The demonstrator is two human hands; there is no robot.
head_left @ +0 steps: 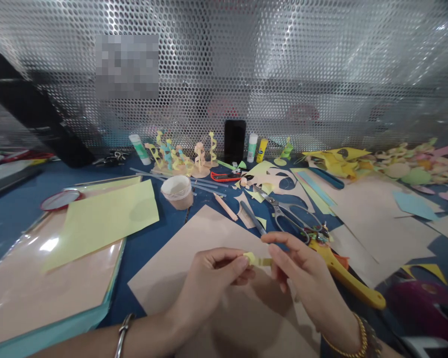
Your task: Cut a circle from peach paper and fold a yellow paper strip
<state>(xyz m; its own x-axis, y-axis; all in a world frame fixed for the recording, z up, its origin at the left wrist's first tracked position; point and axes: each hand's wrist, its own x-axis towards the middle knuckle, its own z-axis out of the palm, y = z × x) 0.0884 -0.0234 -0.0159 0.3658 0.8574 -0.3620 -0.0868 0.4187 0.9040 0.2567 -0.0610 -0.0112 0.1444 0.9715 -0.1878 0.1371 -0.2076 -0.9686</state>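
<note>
Between my two hands is a small yellow paper strip (264,261), above a large pale sheet of paper (168,268). My left hand (220,268) pinches its rolled or folded left end between thumb and fingers. At the other end, my right hand (296,268) has thumb and fingers closed on the strip; its tip is hidden behind them. A slim grey-blue pen-like tool (253,219) lies just beyond my right hand. Scissors with metal handles (289,211) rest to the right of that tool.
A paper cup (177,192), red cutter (226,176) and curled paper figures (182,158) stand or lie farther back. Yellow-handled pliers (343,276) are at right. Left, a yellow sheet (112,219) covers plastic-wrapped paper. A phone (235,141) leans against the perforated metal wall.
</note>
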